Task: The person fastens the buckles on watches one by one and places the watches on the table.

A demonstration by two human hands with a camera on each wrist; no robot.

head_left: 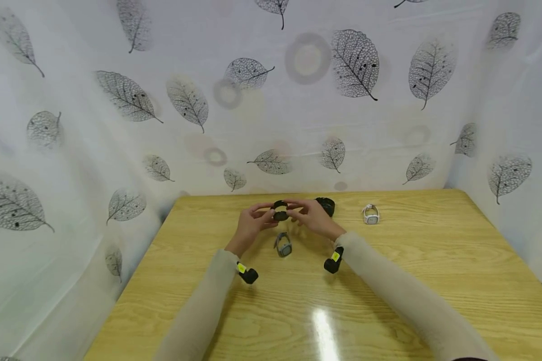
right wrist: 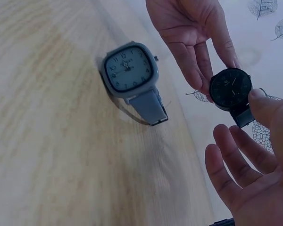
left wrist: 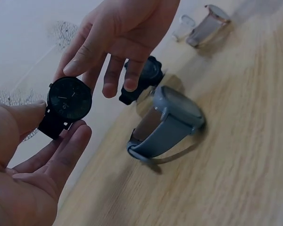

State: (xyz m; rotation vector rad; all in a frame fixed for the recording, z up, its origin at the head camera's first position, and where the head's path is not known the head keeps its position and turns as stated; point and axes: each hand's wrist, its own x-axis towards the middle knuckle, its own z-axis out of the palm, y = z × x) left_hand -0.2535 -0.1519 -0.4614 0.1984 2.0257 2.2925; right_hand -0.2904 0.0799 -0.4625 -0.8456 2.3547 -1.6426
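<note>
Between both hands, raised off the table, is a round black wristwatch [left wrist: 68, 100] with a dark dial and a black strap. My left hand [head_left: 250, 226] pinches one side of it between thumb and fingers. Opposite, my right hand [head_left: 315, 218] pinches the other side, its lower fingers spread apart [right wrist: 231, 157]. Just below the hands, a grey-blue square watch [head_left: 283, 245] lies on the table with its strap buckled into a loop; its numbered dial [right wrist: 129, 69] shows in the right wrist view.
A chunky black watch [head_left: 326, 205] sits behind my right hand, partly hidden by it. Farther right on the wooden table [head_left: 415, 250] stands a white watch [head_left: 371, 214]. A leaf-patterned curtain [head_left: 271, 115] hangs along the table's back edge and sides.
</note>
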